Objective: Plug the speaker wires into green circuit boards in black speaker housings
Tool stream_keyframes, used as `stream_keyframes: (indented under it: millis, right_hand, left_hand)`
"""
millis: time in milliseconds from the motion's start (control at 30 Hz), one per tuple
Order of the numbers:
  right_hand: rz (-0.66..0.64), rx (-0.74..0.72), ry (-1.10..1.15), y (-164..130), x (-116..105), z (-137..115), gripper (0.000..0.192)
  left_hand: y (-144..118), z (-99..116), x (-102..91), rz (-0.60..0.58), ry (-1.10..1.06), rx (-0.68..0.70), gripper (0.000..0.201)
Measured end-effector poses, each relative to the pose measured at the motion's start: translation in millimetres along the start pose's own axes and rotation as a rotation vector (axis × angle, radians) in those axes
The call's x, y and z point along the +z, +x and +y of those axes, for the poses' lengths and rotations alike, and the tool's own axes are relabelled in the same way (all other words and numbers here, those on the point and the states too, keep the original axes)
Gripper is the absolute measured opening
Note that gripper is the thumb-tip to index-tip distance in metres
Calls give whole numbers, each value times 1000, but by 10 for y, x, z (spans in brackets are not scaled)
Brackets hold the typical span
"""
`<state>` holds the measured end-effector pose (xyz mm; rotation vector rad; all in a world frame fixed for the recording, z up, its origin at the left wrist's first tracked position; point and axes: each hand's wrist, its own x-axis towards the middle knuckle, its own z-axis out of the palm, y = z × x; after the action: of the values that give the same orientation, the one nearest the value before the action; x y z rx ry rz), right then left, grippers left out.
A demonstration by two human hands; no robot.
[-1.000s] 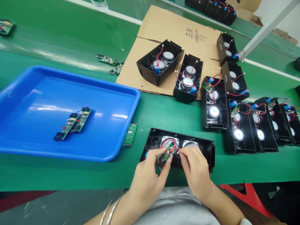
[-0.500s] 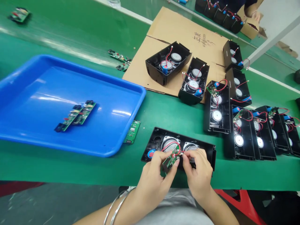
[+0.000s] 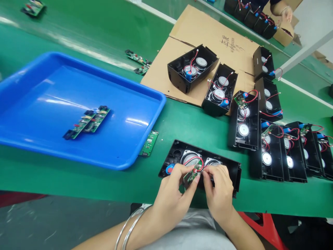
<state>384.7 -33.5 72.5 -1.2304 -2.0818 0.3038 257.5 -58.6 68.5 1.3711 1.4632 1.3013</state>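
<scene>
The left hand [image 3: 173,194] pinches a small green circuit board [image 3: 191,176], while the right hand [image 3: 218,194] grips its red wires [image 3: 199,164] with closed fingers, just above an open black speaker housing [image 3: 234,170]. The housing lies on a green table [image 3: 182,121], between a blue tray [image 3: 135,114] and a row of similar housings [image 3: 283,152] beside flattened cardboard [image 3: 205,34].

green bench [image 3: 78,38], blue tray [image 3: 145,100] at 9 o'clock, cardboard sheet [image 3: 208,34] at 1, black speaker shells [image 3: 270,163] at 3, loose circuit board [image 3: 149,143] dead centre
</scene>
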Motion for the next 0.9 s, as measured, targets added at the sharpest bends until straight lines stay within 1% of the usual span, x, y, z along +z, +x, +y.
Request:
stream_keyframes:
  millis: [100,167,233,267,333,367,400,467,500,533,567,633,667,733,800,833,867,900]
  right_hand:
    - [5,7,-1,0,14,-7,13]
    - [-63,19,47,17,-58,4,13]
    - [-142,65,104,45,-203,42,15]
    - [-157,90,105,60,-292,72,15]
    - [-171,97,22,79,-462,146,16]
    - [-201,69,-48,80,-528,188,26]
    - [-267,25,-121,75,-573,229,46]
    - [-439,-68,-256,49,-592,302,87]
    - [-499,-98,-314,30,-569,331,100]
    - [-527,-111,-359,8,-531,354,106]
    - [-531,-114,-383,-17,-484,371,108]
    - [-484,-104,-381,-77,-381,391,105]
    - [-446,-104,-364,-116,-336,395,104]
    - [-357,-121,-336,-221,-290,383,103]
    - [-279,-100,-340,-363,-329,334,103]
    - [-268,-62,-345,-440,-386,294,104]
    - [-276,-1,-345,-514,-465,247,104]
    - [-294,81,-336,-580,-567,197,105]
  left_hand:
    - [7,8,-1,-15,-11,-30,19]
    - [17,17,-18,-48,10,-34,18]
    - [30,25,-46,-79,58,-29,16]
    - [37,26,-64,-87,86,-26,16]
    - [46,21,-99,-100,125,-30,14]
    - [49,17,-115,-104,134,-35,13]
    - [50,13,-129,-107,141,-37,13]
    - [48,18,-153,-116,165,-38,12]
    - [49,27,-165,-130,186,-44,12]
    - [52,40,-179,-153,214,-59,13]
    - [60,55,-198,-187,246,-77,14]
    - [90,87,-263,-270,306,-88,19]
    - [104,104,-309,-310,329,-73,22]
    - [105,150,-417,-380,340,-1,29]
    - [45,207,-511,-427,297,86,35]
    - [2,234,-544,-431,269,123,39]
    - [-36,255,-566,-428,241,162,40]
    - [-56,268,-576,-383,231,178,42]
